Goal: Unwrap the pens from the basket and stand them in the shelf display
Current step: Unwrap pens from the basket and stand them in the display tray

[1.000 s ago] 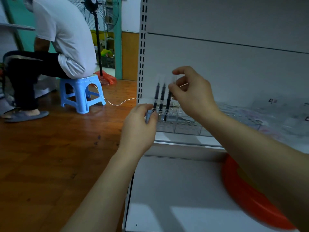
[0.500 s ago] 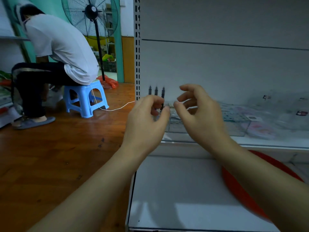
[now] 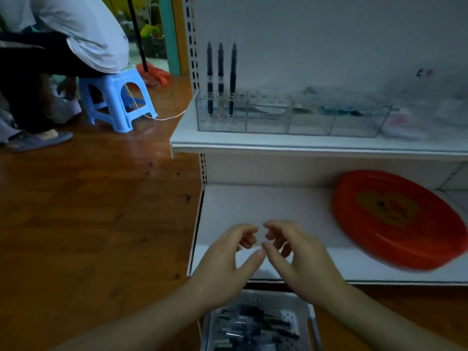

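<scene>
Your left hand (image 3: 222, 264) and right hand (image 3: 301, 262) hover close together over the lower shelf (image 3: 253, 206), thumbs nearly meeting. The fingers (image 3: 249, 239) of both are loosely curled and appear to hold nothing; if a scrap of clear wrap sits between them, it cannot be made out.

The wrapped pens (image 3: 253, 325) lie in the white basket (image 3: 291, 317) directly below your fingers, toward you. They look light, slim and stiff, and the film sleeves are probably slick, so pinch each one at mid-barrel and tear the wrap from an end.

Three unwrapped pens (image 3: 220, 77) already stand upright in the leftmost compartment of the clear shelf display (image 3: 291, 122), well above and beyond your fingers, a little to their left. Set each further pen down gently, since the thin clear walls look brittle.

No brand or label on the pens is legible. A dark mark on the packets at the far right is too blurred to read.
</scene>
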`<action>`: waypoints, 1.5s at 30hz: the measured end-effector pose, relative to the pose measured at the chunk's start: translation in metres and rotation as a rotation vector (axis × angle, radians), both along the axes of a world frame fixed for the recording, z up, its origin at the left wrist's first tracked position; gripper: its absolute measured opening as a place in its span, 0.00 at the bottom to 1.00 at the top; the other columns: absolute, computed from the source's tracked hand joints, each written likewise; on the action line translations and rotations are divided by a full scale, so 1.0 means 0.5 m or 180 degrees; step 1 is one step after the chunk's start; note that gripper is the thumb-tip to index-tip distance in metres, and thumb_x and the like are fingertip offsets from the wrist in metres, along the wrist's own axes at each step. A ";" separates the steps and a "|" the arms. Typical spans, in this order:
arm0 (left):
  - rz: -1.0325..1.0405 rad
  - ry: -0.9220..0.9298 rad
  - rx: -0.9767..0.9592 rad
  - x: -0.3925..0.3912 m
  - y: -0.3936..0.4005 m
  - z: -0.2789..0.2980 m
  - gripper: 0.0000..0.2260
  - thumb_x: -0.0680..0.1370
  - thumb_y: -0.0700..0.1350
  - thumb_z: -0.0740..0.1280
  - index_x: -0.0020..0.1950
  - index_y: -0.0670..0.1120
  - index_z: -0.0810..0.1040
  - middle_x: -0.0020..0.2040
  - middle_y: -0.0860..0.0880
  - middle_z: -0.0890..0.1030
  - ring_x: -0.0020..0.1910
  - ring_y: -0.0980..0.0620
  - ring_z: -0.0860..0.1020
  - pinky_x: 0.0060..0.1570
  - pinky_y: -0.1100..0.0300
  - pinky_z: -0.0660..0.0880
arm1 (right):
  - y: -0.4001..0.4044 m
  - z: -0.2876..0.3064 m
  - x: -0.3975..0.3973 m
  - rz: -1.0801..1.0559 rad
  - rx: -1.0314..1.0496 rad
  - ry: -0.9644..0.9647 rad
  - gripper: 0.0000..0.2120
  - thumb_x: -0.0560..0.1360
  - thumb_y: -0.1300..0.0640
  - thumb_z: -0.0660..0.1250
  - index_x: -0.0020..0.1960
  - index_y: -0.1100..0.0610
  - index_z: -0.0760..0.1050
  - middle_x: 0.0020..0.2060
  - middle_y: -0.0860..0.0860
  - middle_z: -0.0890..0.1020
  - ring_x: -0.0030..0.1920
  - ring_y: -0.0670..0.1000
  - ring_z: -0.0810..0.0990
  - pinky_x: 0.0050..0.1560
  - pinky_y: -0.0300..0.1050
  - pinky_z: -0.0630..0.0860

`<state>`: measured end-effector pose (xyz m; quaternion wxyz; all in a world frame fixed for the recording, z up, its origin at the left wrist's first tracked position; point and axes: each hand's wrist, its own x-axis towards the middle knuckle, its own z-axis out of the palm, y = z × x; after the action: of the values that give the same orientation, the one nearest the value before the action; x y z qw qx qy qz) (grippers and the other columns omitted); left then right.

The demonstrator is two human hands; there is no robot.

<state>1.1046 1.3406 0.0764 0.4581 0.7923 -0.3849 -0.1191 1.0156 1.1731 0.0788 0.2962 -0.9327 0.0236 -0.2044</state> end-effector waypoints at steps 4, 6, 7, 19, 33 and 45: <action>-0.0071 0.0348 0.0457 -0.020 0.017 -0.111 0.17 0.80 0.58 0.65 0.67 0.57 0.70 0.58 0.61 0.76 0.58 0.63 0.74 0.60 0.60 0.75 | -0.004 -0.111 -0.030 0.0075 -0.0080 0.0649 0.18 0.80 0.47 0.65 0.68 0.46 0.71 0.53 0.39 0.76 0.48 0.39 0.76 0.49 0.35 0.76; -0.0236 0.0494 0.0640 -0.027 0.021 -0.154 0.15 0.80 0.57 0.65 0.65 0.55 0.73 0.56 0.60 0.77 0.56 0.63 0.75 0.58 0.58 0.76 | -0.005 -0.158 -0.044 0.0126 -0.0054 0.0911 0.18 0.80 0.47 0.66 0.69 0.47 0.71 0.55 0.40 0.76 0.49 0.39 0.76 0.51 0.35 0.75; -0.0323 0.0533 0.0753 -0.031 0.022 -0.173 0.14 0.80 0.56 0.65 0.65 0.55 0.73 0.55 0.59 0.78 0.55 0.63 0.76 0.57 0.58 0.76 | -0.004 -0.179 -0.049 0.0164 -0.0082 0.1027 0.18 0.80 0.47 0.65 0.69 0.48 0.72 0.56 0.42 0.77 0.51 0.39 0.76 0.52 0.36 0.75; -0.1020 0.0979 0.2001 -0.034 0.034 -0.274 0.27 0.79 0.53 0.68 0.76 0.54 0.63 0.73 0.53 0.70 0.70 0.55 0.69 0.69 0.57 0.68 | 0.010 -0.367 -0.090 0.0647 -0.0828 0.2463 0.14 0.81 0.48 0.60 0.64 0.51 0.72 0.59 0.51 0.75 0.59 0.53 0.73 0.56 0.49 0.74; -0.0919 0.1087 0.1974 -0.021 0.033 -0.310 0.22 0.81 0.49 0.65 0.75 0.51 0.67 0.69 0.52 0.75 0.67 0.54 0.73 0.67 0.57 0.71 | -0.019 -0.342 -0.065 0.0401 -0.0335 0.2444 0.02 0.78 0.55 0.65 0.49 0.51 0.76 0.43 0.45 0.76 0.45 0.47 0.75 0.46 0.45 0.73; -0.1048 0.1966 0.1045 -0.005 -0.008 -0.205 0.07 0.84 0.44 0.61 0.51 0.49 0.79 0.46 0.49 0.84 0.49 0.49 0.84 0.50 0.56 0.80 | -0.019 -0.164 -0.034 -0.0195 0.2364 0.0943 0.26 0.78 0.65 0.69 0.71 0.45 0.69 0.44 0.50 0.85 0.46 0.50 0.84 0.52 0.48 0.81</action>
<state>1.1021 1.3366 -0.0259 0.3942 0.7096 -0.3267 -0.4842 0.9985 1.1638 -0.0030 0.6004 -0.7804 0.1660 -0.0541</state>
